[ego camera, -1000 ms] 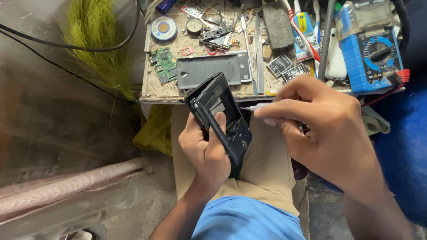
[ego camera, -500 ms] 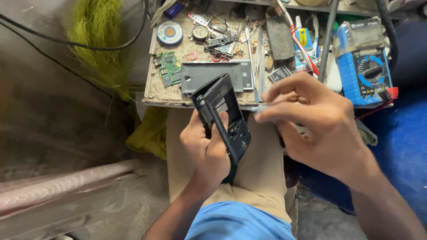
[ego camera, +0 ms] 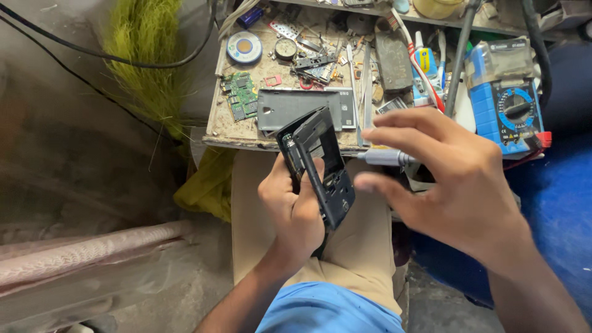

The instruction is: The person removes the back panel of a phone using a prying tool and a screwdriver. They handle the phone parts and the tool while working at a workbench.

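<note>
At frame centre the left hand grips a black plastic phone frame; the right hand pinches a grey-handled metal screwdriver beside it.

A small phone-repair workshop: beyond the fingers stands a grimy bench strewn with a circuit board, solder reel, phone back cover, tweezers and screws, with a blue multimeter to their right.

Black phone frame, back off, insides showing, tilted upright over lap; slim grey screwdriver just beside it, lying horiz.
</note>
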